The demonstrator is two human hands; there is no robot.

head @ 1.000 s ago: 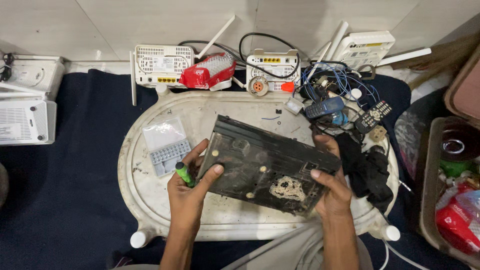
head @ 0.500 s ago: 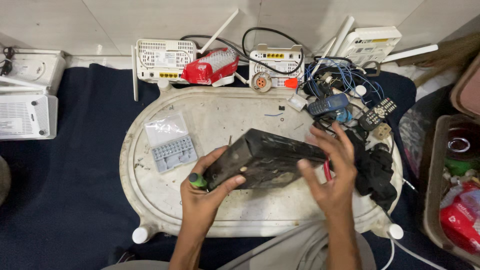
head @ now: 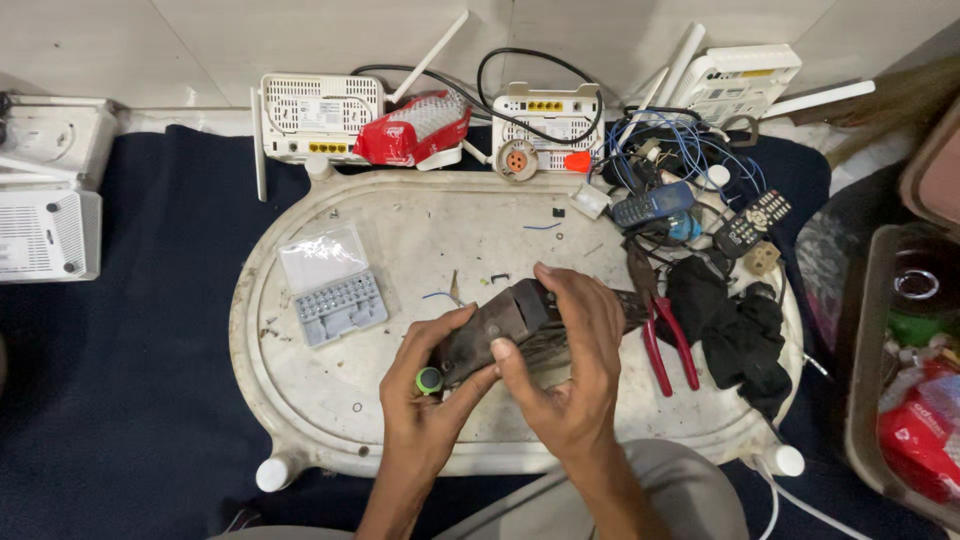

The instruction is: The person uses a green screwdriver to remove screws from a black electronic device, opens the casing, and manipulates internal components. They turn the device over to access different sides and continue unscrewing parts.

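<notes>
A flat black device casing [head: 505, 318] is held edge-up over a white oval table [head: 330, 390]. My left hand [head: 425, 400] grips its near left end and also holds a green-handled screwdriver [head: 429, 380] against it. My right hand [head: 570, 360] lies over the top and right part of the casing, fingers wrapped around it. Most of the casing's right half is hidden by that hand.
An open grey bit case [head: 330, 285] lies left on the table. Red-handled pliers [head: 665, 340], black cloth [head: 735, 325], a remote [head: 752, 222], a small phone [head: 650, 207] and tangled wires sit right. White routers [head: 320, 115] line the wall; a bin [head: 900, 370] stands far right.
The casing has been turned from lying flat and wide to standing on edge. My right hand moved from its right end over its top, and both hands came closer together.
</notes>
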